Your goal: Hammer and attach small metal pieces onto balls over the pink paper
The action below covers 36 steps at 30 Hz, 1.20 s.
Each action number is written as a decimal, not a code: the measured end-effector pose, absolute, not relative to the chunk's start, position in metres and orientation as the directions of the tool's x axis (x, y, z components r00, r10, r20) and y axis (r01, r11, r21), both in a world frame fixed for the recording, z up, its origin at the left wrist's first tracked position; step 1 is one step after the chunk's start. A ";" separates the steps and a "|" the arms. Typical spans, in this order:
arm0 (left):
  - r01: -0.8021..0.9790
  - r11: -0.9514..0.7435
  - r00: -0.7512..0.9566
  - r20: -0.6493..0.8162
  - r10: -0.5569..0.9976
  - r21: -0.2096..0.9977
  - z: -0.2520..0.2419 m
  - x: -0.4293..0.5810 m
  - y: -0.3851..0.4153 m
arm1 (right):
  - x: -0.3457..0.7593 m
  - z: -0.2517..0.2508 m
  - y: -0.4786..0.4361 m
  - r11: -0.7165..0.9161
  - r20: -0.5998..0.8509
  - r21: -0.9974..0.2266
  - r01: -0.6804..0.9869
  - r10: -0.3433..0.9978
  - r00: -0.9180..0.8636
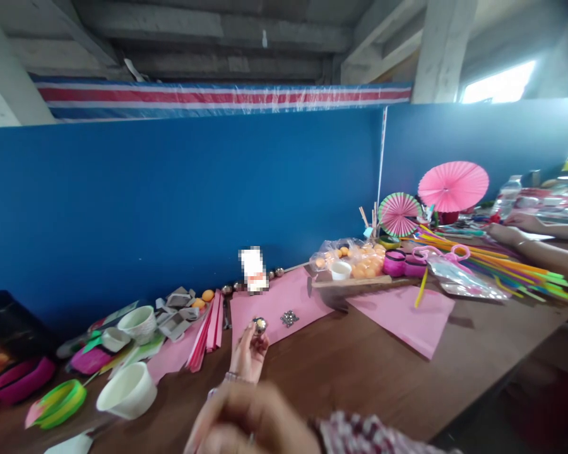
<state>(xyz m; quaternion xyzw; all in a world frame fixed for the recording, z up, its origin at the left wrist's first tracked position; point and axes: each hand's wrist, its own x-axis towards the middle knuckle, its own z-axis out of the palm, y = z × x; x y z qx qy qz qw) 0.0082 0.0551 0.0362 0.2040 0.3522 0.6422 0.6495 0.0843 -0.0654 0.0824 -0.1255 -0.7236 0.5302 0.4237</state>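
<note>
My left hand [250, 358], with a bracelet at the wrist, is closed around a shiny metal ball [259, 326]. A pale yellowish patch shows on the ball's top. It is held over the near edge of a pink sheet [284, 296]. Just right of it on that sheet lies a cluster of small silvery pieces [289, 318]. My right hand [258, 419], coming from a checked sleeve [373, 435], is close to the camera in front of the left forearm. It is smeared by motion, and I cannot make out whether it holds anything.
Several metal balls [226, 290] line the blue partition [180, 202]. At left stand white cups [127, 391] and folded pink paper [208, 334]. A hammer [350, 284] lies by bagged orange balls [366, 261]. Right are colourful sticks [497, 258], paper fans [453, 186] and another person's arms [525, 243].
</note>
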 end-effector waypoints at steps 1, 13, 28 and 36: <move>-0.692 0.091 -0.066 -0.189 0.980 0.716 0.037 0.008 0.055 | 0.098 0.087 -0.040 0.430 0.465 -0.880 -0.200 0.702 -0.540; -0.698 0.117 -0.060 -0.220 0.974 0.707 0.025 0.006 0.059 | 0.200 0.014 0.087 0.333 0.390 -0.427 0.841 0.907 -0.161; -0.667 0.115 -0.030 -0.181 0.983 0.736 0.028 0.010 0.055 | 0.195 0.015 0.087 0.296 0.420 -0.564 0.771 0.907 -0.041; -0.675 0.138 0.020 -0.170 0.985 0.725 0.030 0.013 0.052 | 0.186 0.020 0.084 0.373 0.456 -0.760 0.531 0.890 0.028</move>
